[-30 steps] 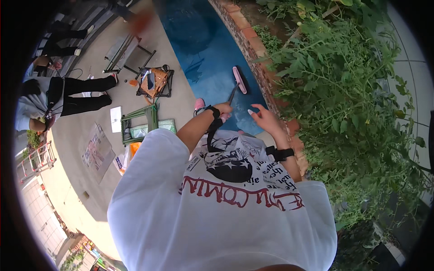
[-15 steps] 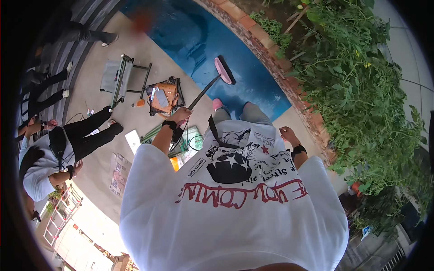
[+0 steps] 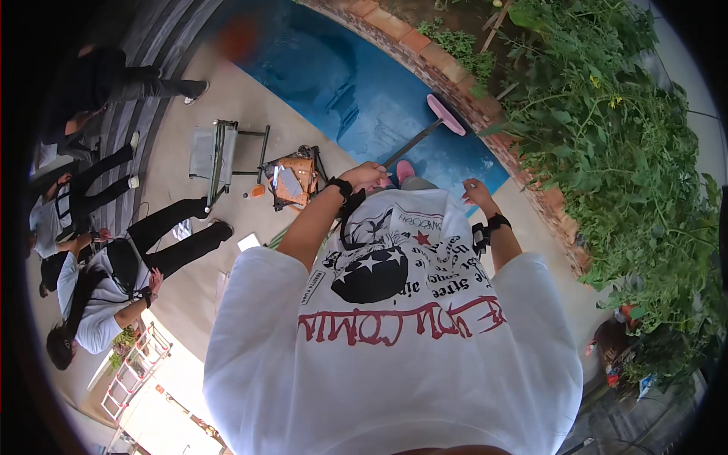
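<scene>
My left hand (image 3: 365, 176) is closed round the dark pole of a pink-headed broom (image 3: 447, 116). The pole slants away to the far right, and the head rests on a wet-looking blue floor strip (image 3: 379, 106), close to a low brick border. My right hand (image 3: 476, 192) is held out in front at the right, away from the pole. Its fingers are loosely bent and apart, with nothing visible in them. Dark bands circle both wrists. A pink shoe (image 3: 405, 171) of mine stands at the near edge of the blue strip.
The brick border (image 3: 436, 54) curves along the right, with leafy plants (image 3: 591, 152) behind it. A folding chair (image 3: 220, 155) and a small orange-topped table (image 3: 294, 179) holding things stand left of the blue strip. Several people are at the left, one (image 3: 114, 280) nearby.
The broom head has swept right across the blue strip toward the brick border. My left hand has moved right and a little farther forward with the pole. My right hand has risen slightly.
</scene>
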A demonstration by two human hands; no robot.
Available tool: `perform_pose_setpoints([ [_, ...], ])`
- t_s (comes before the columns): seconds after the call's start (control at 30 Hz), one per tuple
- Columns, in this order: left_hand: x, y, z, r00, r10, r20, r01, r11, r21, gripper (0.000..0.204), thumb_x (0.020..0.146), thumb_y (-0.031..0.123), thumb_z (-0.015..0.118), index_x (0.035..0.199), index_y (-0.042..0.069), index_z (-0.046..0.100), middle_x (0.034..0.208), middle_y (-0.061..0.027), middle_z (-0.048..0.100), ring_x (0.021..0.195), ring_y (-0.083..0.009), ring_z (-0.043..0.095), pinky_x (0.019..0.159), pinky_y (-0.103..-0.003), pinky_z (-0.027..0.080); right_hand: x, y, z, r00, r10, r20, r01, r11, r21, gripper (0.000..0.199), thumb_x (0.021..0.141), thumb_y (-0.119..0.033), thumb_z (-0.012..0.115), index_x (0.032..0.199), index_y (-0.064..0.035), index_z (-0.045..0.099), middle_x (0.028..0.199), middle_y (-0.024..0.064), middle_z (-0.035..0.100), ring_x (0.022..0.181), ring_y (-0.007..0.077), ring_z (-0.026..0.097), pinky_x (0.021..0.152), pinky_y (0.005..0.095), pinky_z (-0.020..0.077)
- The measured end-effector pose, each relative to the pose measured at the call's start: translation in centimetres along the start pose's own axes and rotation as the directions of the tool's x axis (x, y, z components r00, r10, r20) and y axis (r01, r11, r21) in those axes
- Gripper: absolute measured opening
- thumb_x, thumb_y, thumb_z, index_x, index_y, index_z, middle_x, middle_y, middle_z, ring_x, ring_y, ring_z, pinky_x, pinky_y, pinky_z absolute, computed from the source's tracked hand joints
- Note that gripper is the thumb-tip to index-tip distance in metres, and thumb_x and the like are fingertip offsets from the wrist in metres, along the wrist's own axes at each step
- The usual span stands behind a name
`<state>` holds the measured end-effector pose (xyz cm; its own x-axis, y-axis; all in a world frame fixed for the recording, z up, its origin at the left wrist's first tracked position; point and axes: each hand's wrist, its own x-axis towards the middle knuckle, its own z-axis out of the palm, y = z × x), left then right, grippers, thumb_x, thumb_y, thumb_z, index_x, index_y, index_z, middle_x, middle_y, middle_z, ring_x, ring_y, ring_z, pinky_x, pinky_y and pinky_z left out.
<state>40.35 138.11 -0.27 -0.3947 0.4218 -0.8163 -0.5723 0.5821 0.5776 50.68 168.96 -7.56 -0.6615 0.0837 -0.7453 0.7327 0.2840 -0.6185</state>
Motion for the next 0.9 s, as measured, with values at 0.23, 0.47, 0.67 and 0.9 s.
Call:
perform_pose_setpoints([
  [0.23, 6.5, 4.8, 1.2, 0.993, -0.097, 0.07, 0.071, 0.95, 0.303, 0.028, 0.076, 0.022, 0.05, 0.096, 0.003, 0.044, 0.063, -0.0066, 0.05, 0.049, -0.013, 0.047, 0.045, -0.025, 0.041, 3.8, -2.1, -0.2, 0.999, 0.007, -0.053, -0.006, 1.0, 0.022, 0.027, 0.078, -0.023, 0.042, 0.099, -0.0072, 0.049, 0.062, 0.0102, 0.058, 0.045, 0.015, 0.054, 0.042, 0.024, 0.0426],
  [0.47, 5.5, -1.9, -6.9, 0.962, 0.04, -0.268, 0.219, 0.471, 0.854, 0.034, 0.078, 0.025, 0.038, 0.107, 0.007, 0.04, 0.077, -0.0154, 0.056, 0.061, -0.0254, 0.057, 0.052, -0.033, 0.046, 3.1, -2.2, 2.2, 0.993, 0.092, -0.073, -0.089, 0.995, 0.045, 0.025, 0.078, -0.021, 0.041, 0.098, -0.0083, 0.049, 0.062, 0.0108, 0.058, 0.044, 0.0158, 0.055, 0.038, 0.0242, 0.0417],
  [0.67, -1.0, -3.6, -17.1, 0.933, -0.196, -0.302, 0.351, 0.675, 0.649, 0.032, 0.074, 0.018, 0.039, 0.102, 0.003, 0.041, 0.074, -0.0165, 0.058, 0.068, -0.0277, 0.058, 0.059, -0.038, 0.045, 3.6, -4.0, 4.7, 0.994, 0.085, -0.072, -0.086, 0.996, -0.012, 0.024, 0.077, -0.019, 0.041, 0.098, -0.0095, 0.05, 0.062, 0.0098, 0.058, 0.044, 0.0153, 0.054, 0.038, 0.0245, 0.042],
  [0.9, -5.3, -8.5, -21.7, 0.967, -0.033, -0.254, 0.172, 0.817, 0.55, 0.022, 0.079, 0.027, 0.045, 0.078, 0.005, 0.047, 0.048, -0.0049, 0.048, 0.037, -0.014, 0.047, 0.034, -0.027, 0.037, 0.4, -6.7, 8.4, 0.994, -0.039, -0.098, 0.017, 0.977, -0.215, 0.023, 0.077, -0.02, 0.044, 0.092, -0.0073, 0.055, 0.066, 0.0132, 0.058, 0.051, 0.0181, 0.055, 0.049, 0.0287, 0.044],
])
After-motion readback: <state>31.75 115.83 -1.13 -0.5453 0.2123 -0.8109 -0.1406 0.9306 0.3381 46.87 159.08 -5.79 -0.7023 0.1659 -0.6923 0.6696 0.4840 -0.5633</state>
